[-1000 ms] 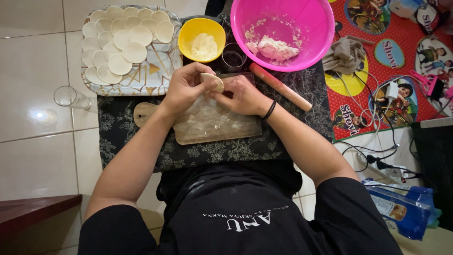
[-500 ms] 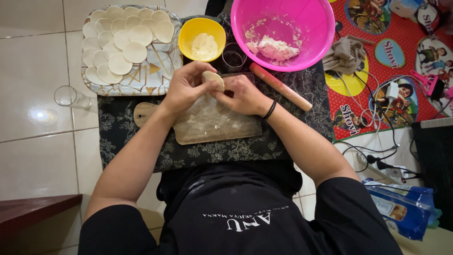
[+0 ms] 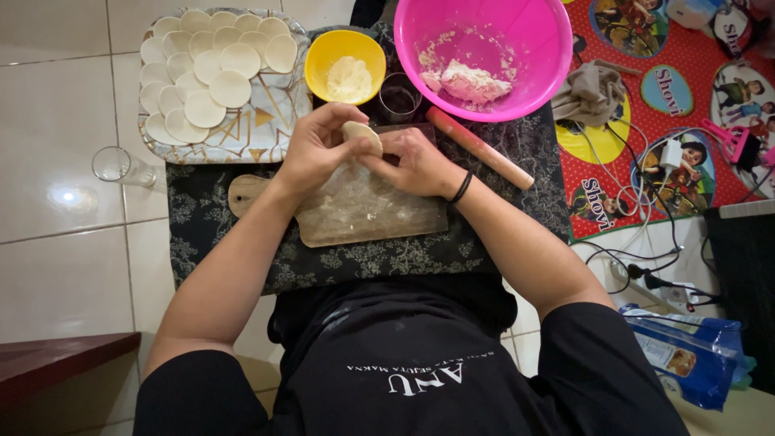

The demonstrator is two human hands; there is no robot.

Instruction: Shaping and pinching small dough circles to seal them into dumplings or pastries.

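Both my hands meet over a floured wooden board (image 3: 363, 218). My left hand (image 3: 315, 149) and my right hand (image 3: 416, 161) pinch a small pale dough piece (image 3: 363, 133) between their fingertips, held just above the board. My right wrist wears a black band. A tray (image 3: 278, 129) of several flat round dough discs (image 3: 230, 89) lies at the far left. A yellow bowl (image 3: 345, 64) with pale filling stands behind my hands.
A pink bowl (image 3: 484, 52) holds a lump of dough. A pink rolling pin (image 3: 480, 148) lies right of the board. A small dark cup (image 3: 400, 98) stands between the bowls. A clear glass (image 3: 117, 165) stands on the tiles at left. Cables (image 3: 646, 210) and a blue packet (image 3: 686, 359) lie at right.
My fingers have shifted slightly on the dough piece; both hands stay in the same place over the board.
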